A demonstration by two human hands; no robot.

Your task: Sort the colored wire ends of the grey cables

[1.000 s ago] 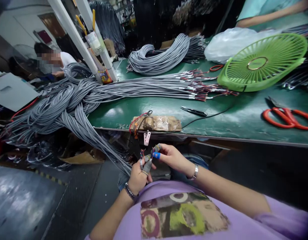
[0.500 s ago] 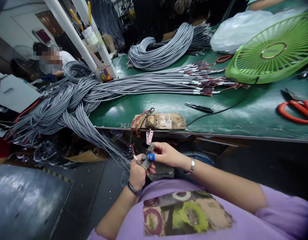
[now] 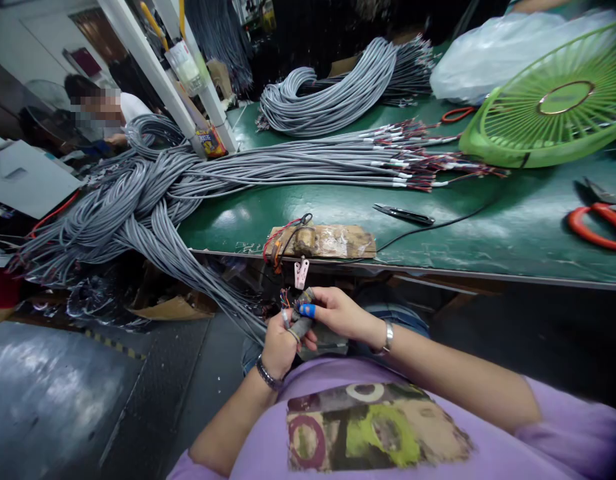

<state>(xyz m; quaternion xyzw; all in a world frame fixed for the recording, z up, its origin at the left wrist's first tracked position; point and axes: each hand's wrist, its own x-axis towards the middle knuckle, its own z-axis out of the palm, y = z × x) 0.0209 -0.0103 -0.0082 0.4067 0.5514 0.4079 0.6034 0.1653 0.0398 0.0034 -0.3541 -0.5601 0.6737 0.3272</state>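
Cable end [image 3: 286,319], coloured wires [image 3: 285,299] sticking out, sits at 12 o'clock off the left hand [image 3: 279,343], fingers curled snug on it. Right hand [image 3: 338,311] is at 2 o'clock, fingertips right by the left's, can't tell if they're gripping anything. Pink clip [image 3: 301,274]: 1 o'clock.

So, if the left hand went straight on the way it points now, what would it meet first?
Most likely the right hand, whose blue-wrapped thumb lies just ahead of the left hand; whether they touch is unclear.
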